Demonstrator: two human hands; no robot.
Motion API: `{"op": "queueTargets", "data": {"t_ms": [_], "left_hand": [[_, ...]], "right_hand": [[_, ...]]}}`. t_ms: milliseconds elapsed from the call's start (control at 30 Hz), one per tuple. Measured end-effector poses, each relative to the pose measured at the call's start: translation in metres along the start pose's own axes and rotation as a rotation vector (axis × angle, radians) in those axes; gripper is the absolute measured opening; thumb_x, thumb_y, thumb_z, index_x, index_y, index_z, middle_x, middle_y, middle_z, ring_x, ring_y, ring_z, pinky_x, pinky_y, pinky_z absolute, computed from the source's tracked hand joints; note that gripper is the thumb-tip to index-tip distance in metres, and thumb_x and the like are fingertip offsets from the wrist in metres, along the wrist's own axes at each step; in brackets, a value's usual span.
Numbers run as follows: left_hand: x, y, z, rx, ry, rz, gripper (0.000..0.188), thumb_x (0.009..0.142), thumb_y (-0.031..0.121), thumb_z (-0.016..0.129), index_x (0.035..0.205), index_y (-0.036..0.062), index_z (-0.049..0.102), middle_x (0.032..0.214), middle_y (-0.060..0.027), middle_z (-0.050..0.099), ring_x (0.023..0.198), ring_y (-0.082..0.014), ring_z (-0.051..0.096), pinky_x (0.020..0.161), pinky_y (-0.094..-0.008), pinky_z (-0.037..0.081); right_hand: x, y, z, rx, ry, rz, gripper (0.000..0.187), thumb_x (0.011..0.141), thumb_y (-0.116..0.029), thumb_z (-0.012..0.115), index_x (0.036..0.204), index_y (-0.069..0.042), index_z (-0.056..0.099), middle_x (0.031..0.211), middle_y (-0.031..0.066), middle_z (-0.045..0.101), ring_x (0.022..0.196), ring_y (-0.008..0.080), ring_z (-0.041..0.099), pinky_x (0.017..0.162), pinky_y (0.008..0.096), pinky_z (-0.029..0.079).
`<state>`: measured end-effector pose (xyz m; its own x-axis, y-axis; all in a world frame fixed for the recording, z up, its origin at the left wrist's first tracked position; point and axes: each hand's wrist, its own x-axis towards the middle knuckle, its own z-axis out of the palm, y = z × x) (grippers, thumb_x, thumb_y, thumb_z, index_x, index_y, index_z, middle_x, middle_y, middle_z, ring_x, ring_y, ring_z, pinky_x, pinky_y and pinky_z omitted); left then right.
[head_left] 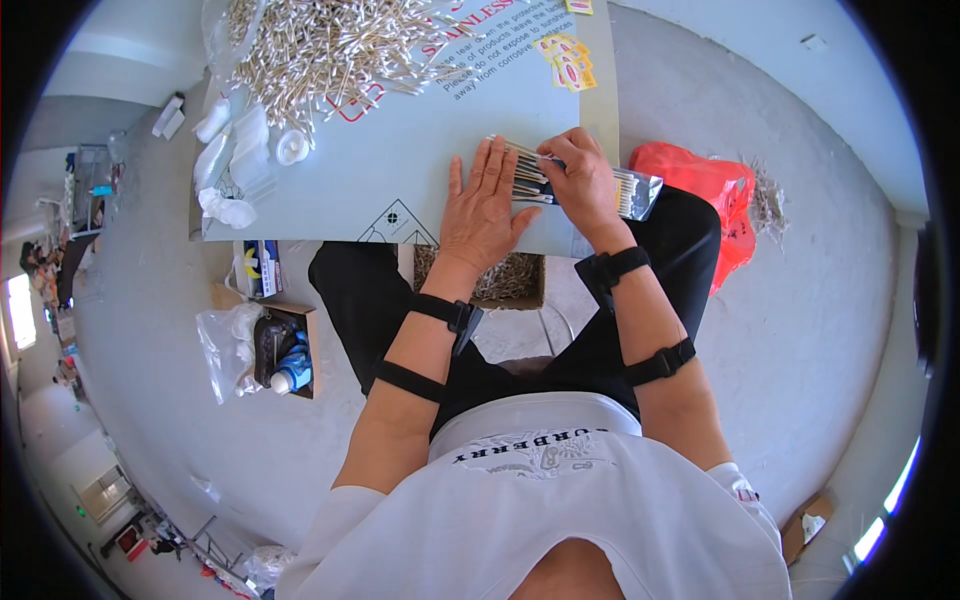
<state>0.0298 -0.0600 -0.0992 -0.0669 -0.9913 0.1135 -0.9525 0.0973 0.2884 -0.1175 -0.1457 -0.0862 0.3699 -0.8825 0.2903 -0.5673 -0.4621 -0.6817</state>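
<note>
My left hand (480, 205) lies flat with fingers stretched out, its fingertips over a small row of cotton swabs (527, 178) on the table's near right part. Just right of it, my right hand (585, 185) is closed, thumb and fingers bent together at the swabs. What its fingertips pinch is hidden. A clear plastic bag (642, 193) holding more swabs sticks out from beneath the right hand, past the table's edge above my leg. Farther off, a large loose pile of cotton swabs (320, 50) covers the table's far left.
The pale sheet-covered table (400, 165) carries yellow-red labels (568, 62), a white ring (292, 147) and white plastic-wrapped bundles (235, 160). A box of swabs (515, 280) sits under its near edge. On the floor are a red bag (700, 185) and a box with bottles (305, 345).
</note>
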Motion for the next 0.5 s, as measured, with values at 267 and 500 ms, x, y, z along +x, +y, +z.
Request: {"op": "queueTargets", "data": {"t_ms": [267, 500], "left_hand": [[-0.001, 0.002, -0.002, -0.014, 0.013, 0.016, 0.078, 0.088, 0.048, 0.057, 0.146, 0.0028, 0.031, 0.156, -0.0141, 0.024, 0.145, -0.0301, 0.019, 0.117, -0.0522, 0.011], [0.0, -0.001, -0.001, -0.004, 0.035, 0.072, 0.075, 0.088, 0.047, 0.057, 0.145, 0.0039, 0.034, 0.155, -0.0143, 0.023, 0.146, -0.0307, 0.017, 0.117, -0.0524, 0.01]], "right_hand": [[0.014, 0.011, 0.01, -0.077, -0.054, 0.007, 0.004, 0.077, -0.009, 0.065, 0.08, -0.01, 0.068, 0.086, 0.0089, 0.058, 0.09, 0.0306, 0.059, 0.075, 0.041, 0.05], [0.031, 0.012, 0.009, -0.216, -0.185, -0.059, 0.006, 0.079, -0.006, 0.058, 0.075, -0.005, 0.062, 0.085, 0.0123, 0.06, 0.086, 0.0343, 0.06, 0.072, 0.0437, 0.049]]}}
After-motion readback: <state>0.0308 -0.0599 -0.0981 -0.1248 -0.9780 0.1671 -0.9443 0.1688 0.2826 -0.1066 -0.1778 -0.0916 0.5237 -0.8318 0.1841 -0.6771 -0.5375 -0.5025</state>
